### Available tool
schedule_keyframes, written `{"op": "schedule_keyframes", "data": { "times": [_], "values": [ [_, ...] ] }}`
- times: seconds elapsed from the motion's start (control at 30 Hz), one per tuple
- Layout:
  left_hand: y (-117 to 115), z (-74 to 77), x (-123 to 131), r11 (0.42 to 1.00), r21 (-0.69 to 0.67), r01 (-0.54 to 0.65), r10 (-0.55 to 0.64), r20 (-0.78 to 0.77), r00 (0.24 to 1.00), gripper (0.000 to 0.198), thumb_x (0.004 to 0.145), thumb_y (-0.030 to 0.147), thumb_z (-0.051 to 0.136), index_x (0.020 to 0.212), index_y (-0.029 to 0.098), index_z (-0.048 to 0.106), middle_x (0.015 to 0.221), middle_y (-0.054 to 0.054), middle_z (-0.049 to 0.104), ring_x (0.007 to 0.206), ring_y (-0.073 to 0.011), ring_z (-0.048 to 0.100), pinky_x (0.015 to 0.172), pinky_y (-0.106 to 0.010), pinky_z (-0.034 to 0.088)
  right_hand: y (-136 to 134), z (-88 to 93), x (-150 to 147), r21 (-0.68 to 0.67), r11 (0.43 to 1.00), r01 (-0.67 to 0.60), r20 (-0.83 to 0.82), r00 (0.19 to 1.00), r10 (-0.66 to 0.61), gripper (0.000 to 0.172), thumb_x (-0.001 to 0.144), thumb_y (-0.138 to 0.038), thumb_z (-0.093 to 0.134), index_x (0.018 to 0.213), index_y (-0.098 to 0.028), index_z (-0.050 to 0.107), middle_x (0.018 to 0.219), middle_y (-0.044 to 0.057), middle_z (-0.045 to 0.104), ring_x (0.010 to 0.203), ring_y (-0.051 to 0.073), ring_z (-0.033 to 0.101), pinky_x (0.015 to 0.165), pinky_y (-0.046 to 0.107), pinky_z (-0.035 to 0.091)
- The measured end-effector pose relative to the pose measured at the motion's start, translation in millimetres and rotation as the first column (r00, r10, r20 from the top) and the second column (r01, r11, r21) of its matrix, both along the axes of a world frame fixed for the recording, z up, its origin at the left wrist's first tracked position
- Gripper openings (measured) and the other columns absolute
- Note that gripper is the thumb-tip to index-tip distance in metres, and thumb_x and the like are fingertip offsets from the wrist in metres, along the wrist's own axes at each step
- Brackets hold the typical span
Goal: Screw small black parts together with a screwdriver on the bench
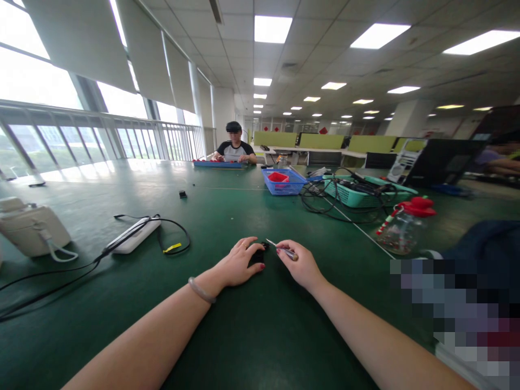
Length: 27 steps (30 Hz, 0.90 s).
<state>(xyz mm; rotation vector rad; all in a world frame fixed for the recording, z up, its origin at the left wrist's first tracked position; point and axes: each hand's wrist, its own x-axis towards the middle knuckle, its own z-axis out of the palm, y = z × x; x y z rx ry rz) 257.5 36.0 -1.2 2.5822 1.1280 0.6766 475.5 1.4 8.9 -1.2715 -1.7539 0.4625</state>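
My left hand [240, 263] rests on the green table [170, 336], thumb and fingers curved around a small black part [257, 255] that lies there, much of it hidden by the fingers. In my right hand [301, 265] is a slim screwdriver [289, 253], pinched by its handle. Its thin metal shaft points up and left towards the black part; whether the tip touches it I cannot tell. Another small black piece [183, 194] lies farther off on the table.
To the left are a white power bank [136, 235], black cables and a white device [30, 225]. Blue [284, 187] and green [353, 196] baskets with cables, plus a red-lidded bottle [407, 230], stand to the right. A person [234, 147] sits across the table behind a blue tray [219, 164].
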Motion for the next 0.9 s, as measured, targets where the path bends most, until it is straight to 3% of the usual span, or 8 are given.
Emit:
{"op": "schedule_keyframes", "data": {
  "times": [0.1,0.27,0.5,0.67,0.9],
  "values": [
    [-1.2,1.1,0.9,1.0,-0.002,-0.007,0.007,-0.006,1.0,0.034,0.085,0.043,0.056,0.114,0.026,0.052,0.133,-0.007,0.048,0.129,-0.0254,0.04,0.111,-0.045,0.032,-0.3,-0.1,0.4,-0.006,1.0,0.008,0.004,1.0,-0.008,0.02,0.084,-0.035,0.055,0.093,-0.021,0.067,0.092,0.004,0.069,0.085,0.02,0.064,0.077,0.031,0.049],
    [-2.4,4.5,1.1,0.987,0.041,-0.157,0.159,-0.05,0.986,0.022,0.087,0.036,0.052,0.105,0.025,0.051,0.117,-0.005,0.056,0.113,-0.025,0.05,0.099,-0.044,0.039,-4.5,4.7,-1.1,-0.021,0.999,0.03,0.027,0.999,-0.029,0.02,0.086,-0.036,0.054,0.09,-0.022,0.067,0.089,0.003,0.069,0.082,0.02,0.064,0.072,0.03,0.048],
    [-6.1,9.9,2.0,0.964,0.036,-0.265,0.267,-0.096,0.959,0.023,0.083,0.03,0.052,0.105,0.025,0.052,0.116,-0.006,0.057,0.113,-0.0253,0.048,0.097,-0.043,0.037,-15.8,15.0,-7.5,0.007,1.0,-0.014,0.075,0.997,0.013,0.021,0.088,-0.035,0.051,0.083,-0.022,0.066,0.08,0.002,0.069,0.073,0.019,0.063,0.068,0.028,0.045],
    [-8.0,10.6,1.4,0.974,0.036,-0.225,0.227,-0.062,0.972,0.039,0.082,0.052,0.054,0.11,0.025,0.053,0.118,-0.007,0.057,0.117,-0.0287,0.046,0.098,-0.048,0.036,-23.4,18.2,-10.6,0.108,0.994,0.018,0.15,0.988,-0.034,0.029,0.089,-0.038,0.049,0.07,-0.023,0.064,0.071,0.002,0.067,0.073,0.02,0.06,0.072,0.031,0.043],
    [-10.6,11.1,2.1,0.993,0.012,-0.116,0.117,-0.099,0.988,0.042,0.091,0.051,0.039,0.129,0.038,0.049,0.129,-0.005,0.055,0.124,-0.0288,0.041,0.105,-0.056,0.026,-14.6,15.2,-1.0,0.17,0.981,0.089,0.078,0.991,-0.104,0.033,0.09,-0.04,0.048,0.066,-0.022,0.062,0.069,0.003,0.067,0.069,0.019,0.06,0.067,0.03,0.043]
  ]
}}
